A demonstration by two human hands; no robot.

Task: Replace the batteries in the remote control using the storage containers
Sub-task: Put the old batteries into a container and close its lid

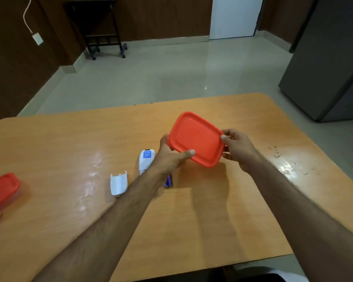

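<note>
Both my hands hold a container with an orange-red lid [196, 139] tilted above the middle of the wooden table [69, 143]. My left hand [169, 157] grips its near left side, thumb on the lid. My right hand [236, 147] pinches its right edge. Under my left wrist lies the white remote control [146, 159], back side up, partly hidden. Its detached white battery cover [118, 184] lies to the left. Purple batteries [168, 181] peek out just right of my left forearm.
A second orange-red lidded container [2, 190] stands at the table's left edge. Dark specks [277, 153] mark the table's right side. Beyond the table are a tiled floor, a grey refrigerator [330, 64] at right and a wheeled black stand [102, 27] at the back.
</note>
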